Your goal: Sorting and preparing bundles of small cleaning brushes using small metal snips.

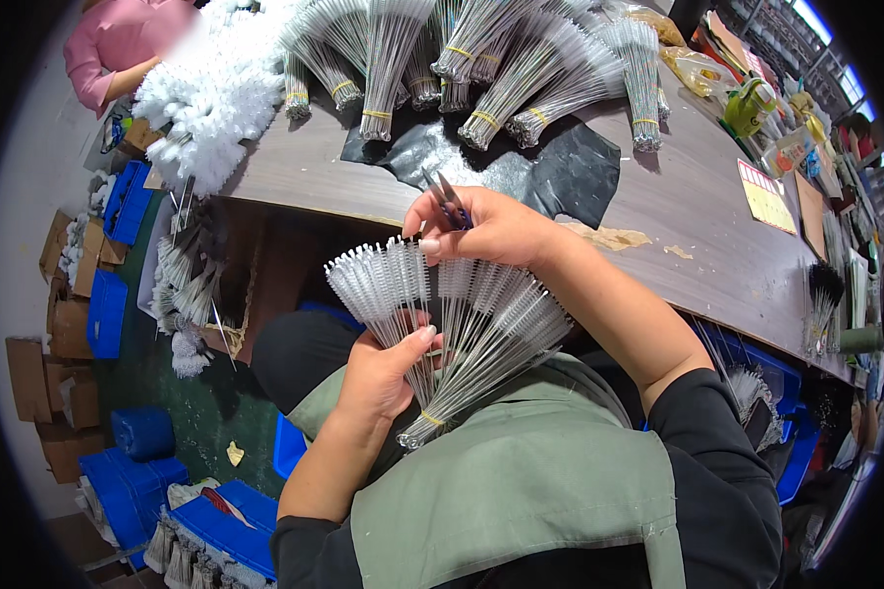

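Note:
A fanned bundle of thin wire brushes point(509, 319) with white bristles rests above my lap, tied near its wire ends with a yellow band point(432, 418). My left hand point(377, 377) is closed round part of the wires on the left side, its thumb lying across them. Over the bristle tips, my right hand point(496, 226) grips small scissors point(450, 201) with dark blue handles, blades pointing up and away. The thumb and fingertips of that hand touch or nearly touch the brush tips at the gap in the fan; whether they pinch one is unclear.
Several banded brush bundles point(388, 59) lie along the far side of the table point(697, 236), behind a black sheet point(550, 172). White brushes point(206, 108) are heaped at the far left near a person in a pink sleeve point(93, 59). Blue bins point(133, 481) and cardboard boxes point(69, 324) stand at left.

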A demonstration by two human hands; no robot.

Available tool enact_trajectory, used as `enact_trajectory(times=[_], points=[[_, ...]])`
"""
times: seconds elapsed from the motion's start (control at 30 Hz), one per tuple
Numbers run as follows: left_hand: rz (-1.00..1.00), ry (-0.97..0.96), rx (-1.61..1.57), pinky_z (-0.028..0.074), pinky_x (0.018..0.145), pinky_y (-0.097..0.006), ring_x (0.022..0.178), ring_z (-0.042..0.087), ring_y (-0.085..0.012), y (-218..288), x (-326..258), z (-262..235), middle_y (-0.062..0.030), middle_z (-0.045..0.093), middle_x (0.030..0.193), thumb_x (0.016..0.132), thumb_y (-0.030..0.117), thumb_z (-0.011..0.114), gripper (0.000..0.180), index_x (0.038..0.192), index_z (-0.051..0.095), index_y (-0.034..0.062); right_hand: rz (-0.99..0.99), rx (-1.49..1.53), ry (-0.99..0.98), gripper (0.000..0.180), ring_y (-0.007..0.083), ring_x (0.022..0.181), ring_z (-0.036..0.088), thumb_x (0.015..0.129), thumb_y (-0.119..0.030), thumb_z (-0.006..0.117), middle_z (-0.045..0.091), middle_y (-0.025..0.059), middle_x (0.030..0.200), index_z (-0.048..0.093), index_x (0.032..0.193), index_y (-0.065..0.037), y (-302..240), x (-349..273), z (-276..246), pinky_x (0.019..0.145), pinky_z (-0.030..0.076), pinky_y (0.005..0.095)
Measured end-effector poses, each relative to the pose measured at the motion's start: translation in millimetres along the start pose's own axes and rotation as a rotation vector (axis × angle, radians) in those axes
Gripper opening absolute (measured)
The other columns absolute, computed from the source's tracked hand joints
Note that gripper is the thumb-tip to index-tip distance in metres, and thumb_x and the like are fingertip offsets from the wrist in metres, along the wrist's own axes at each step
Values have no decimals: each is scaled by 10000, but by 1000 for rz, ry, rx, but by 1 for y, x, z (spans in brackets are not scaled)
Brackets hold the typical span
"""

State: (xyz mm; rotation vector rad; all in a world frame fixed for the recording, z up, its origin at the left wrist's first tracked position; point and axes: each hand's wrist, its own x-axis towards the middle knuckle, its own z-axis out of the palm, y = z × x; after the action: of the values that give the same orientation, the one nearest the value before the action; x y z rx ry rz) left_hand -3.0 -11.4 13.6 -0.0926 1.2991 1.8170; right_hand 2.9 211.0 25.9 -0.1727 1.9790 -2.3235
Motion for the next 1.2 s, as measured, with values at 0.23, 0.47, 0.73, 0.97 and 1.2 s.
enact_trajectory(times=[0.23, 0.47, 0.73, 0.97, 1.2], points=[[13, -7, -27, 526, 657, -350, 809, 620, -201, -1, 0, 2, -98, 606, 890, 813, 39, 650, 205, 995, 560, 14, -43, -177, -10, 157, 97, 786, 567, 835, -107, 620, 607, 24, 831, 554, 956, -31, 2, -4, -10, 749, 458, 253], [-13, -32, -5, 520, 653, -347, 770, 625, -199, -7, 5, 3, -90, 626, 835, 820, 64, 654, 192, 987, 568, 27, -76, -722, -73, 142, 197, 759, 607, 862, -121, 529, 620, 107, 798, 590, 973, -58, -23, -9, -16, 735, 471, 307], [-16, -131, 117, 531, 708, -344, 784, 638, -207, -22, 7, 1, -110, 639, 868, 796, 73, 678, 220, 974, 568, 2, -101, -624, 136, 158, 125, 727, 573, 786, -168, 655, 600, 24, 751, 558, 873, -79, 17, -6, -5, 667, 466, 311], [-61, -166, 2, 525, 722, -317, 780, 637, -176, -24, 10, -3, -99, 650, 884, 803, 49, 678, 202, 981, 606, -14, 99, -274, 73, 279, 59, 661, 517, 781, -271, 725, 543, -26, 749, 535, 873, -88, 15, -10, -9, 592, 450, 232], [-10, -273, 24, 516, 694, -287, 780, 627, -154, -23, 13, -5, -72, 642, 907, 794, 31, 675, 284, 1054, 568, 0, 156, -107, 41, 175, 64, 668, 538, 813, -140, 681, 544, -33, 714, 532, 862, -63, 8, -11, -5, 614, 446, 217]])
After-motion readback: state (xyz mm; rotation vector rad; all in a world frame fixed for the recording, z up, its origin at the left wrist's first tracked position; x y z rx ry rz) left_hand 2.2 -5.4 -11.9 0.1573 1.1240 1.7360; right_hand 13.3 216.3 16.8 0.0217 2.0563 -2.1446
